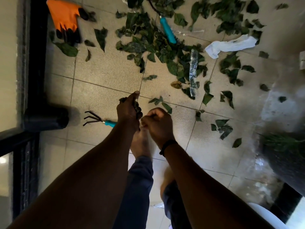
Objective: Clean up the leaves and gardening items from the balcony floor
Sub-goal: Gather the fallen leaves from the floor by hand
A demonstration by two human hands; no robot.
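Green leaves [158, 45] lie scattered over the tiled balcony floor, thickest at the top middle. My left hand [127, 111] grips a dark clump of leaves [137, 109] above the floor. My right hand [159, 124] is beside it with fingers curled; whether it holds anything is hidden. A small hand rake with a teal handle [99, 119] lies just left of my left hand. A second teal-handled tool [167, 30] rests among the leaves. An orange and black glove [66, 19] lies at the top left.
A white cloth [229, 46] and a strip of clear plastic [193, 71] lie among the leaves at right. A black frame and post [38, 63] run along the left. A dark plant pot [283, 162] stands at right. My legs and foot [140, 146] are below my hands.
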